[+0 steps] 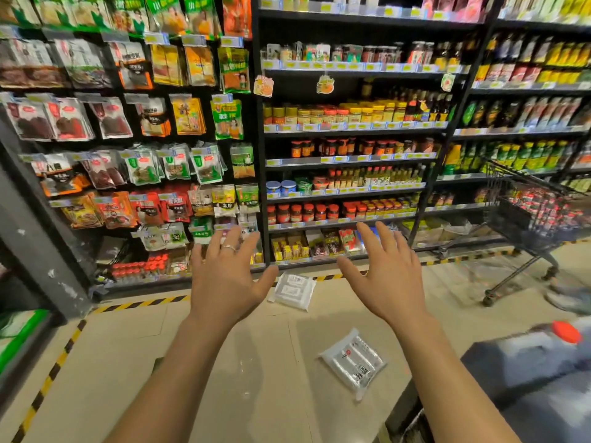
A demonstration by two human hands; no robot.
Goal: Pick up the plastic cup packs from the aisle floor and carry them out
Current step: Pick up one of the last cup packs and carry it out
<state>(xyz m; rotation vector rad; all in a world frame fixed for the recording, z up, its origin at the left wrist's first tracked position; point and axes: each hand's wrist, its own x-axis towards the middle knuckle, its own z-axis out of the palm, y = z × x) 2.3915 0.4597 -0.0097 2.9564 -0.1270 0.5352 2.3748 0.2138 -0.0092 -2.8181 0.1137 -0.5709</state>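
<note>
Two clear plastic cup packs lie on the beige aisle floor. The far pack (293, 290) rests near the yellow-black floor tape at the foot of the shelves, between my hands. The near pack (354, 362) lies closer to me, below my right forearm. My left hand (225, 276) is stretched forward with fingers spread and holds nothing; a ring shows on one finger. My right hand (388, 271) is likewise spread and empty. Both hands hover above the floor, apart from the packs.
Shelves of hanging snack bags (128, 123) and sauce jars (345, 148) line the aisle ahead. A loaded shopping cart (531, 219) stands at the right, with a person's shoe (569, 298) beside it. A dark stand with a red-capped jug (543, 362) is at the near right.
</note>
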